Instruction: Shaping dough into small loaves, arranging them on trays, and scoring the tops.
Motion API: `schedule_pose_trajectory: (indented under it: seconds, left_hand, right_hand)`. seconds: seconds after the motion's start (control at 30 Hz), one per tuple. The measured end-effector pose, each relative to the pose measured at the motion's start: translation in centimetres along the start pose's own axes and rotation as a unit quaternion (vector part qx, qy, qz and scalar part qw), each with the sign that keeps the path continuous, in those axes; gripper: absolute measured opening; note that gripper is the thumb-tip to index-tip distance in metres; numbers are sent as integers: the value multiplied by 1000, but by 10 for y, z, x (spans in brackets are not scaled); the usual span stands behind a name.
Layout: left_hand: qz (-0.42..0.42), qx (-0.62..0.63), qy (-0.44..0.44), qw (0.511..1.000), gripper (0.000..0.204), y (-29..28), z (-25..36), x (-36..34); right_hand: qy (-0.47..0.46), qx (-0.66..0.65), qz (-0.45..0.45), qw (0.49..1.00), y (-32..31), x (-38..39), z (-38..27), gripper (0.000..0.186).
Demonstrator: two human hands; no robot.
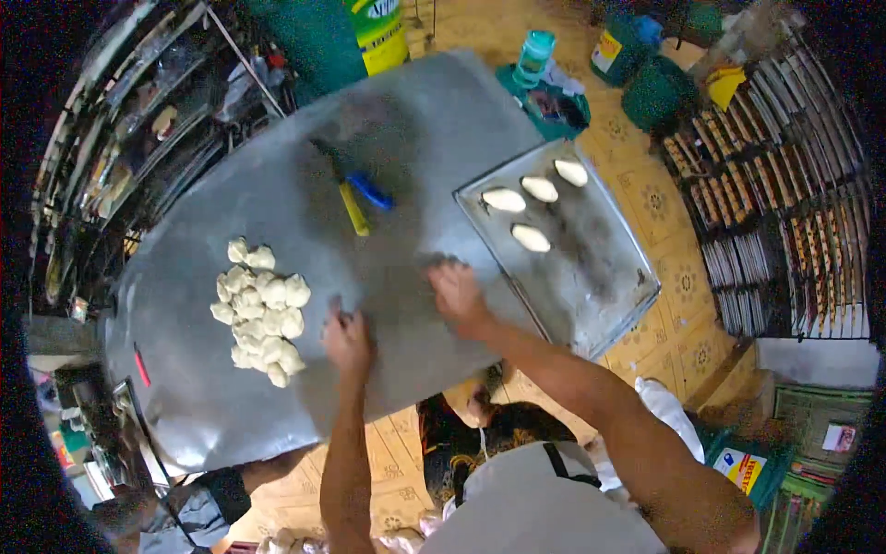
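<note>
My left hand (348, 340) is low over the grey metal table (388, 277), to the right of a cluster of pale dough lumps (263, 314). Its index finger points forward, apart from the others, and nothing shows in it. Farther right, my right hand (455, 294) rests palm down on the metal with its fingers reaching forward; whatever is under the palm is hidden. Close to that hand lies a metal baking tray (591, 295), holding several oval dough pieces (531, 237) toward its far left part.
Beyond my hands lie a yellow-handled knife (353, 209) and a blue-handled tool (370, 190). A red stick-like object (141, 365) is at the table's left. Racks with trays of bread (766, 175) stand right. Another person's leg (268, 471) shows at the lower left.
</note>
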State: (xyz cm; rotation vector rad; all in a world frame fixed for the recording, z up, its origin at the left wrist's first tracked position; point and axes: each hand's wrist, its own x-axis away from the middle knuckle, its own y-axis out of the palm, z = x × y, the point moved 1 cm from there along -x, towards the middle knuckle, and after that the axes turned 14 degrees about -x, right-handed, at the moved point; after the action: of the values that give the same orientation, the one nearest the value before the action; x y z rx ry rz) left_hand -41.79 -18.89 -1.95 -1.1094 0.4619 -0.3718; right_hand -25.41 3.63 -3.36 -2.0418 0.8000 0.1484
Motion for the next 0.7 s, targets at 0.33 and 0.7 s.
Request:
schedule_pose_trajectory:
  seconds: [0.33,0.7]
  left_hand:
    - [25,-134,38,990,51,25,-21,-41]
    - [-28,-129,-27,991,48,1,23,-67]
  right_hand:
    - [-47,-32,-2,998,8,-45,2,29]
    - [-56,-14,0,998,2,-65,0,21]
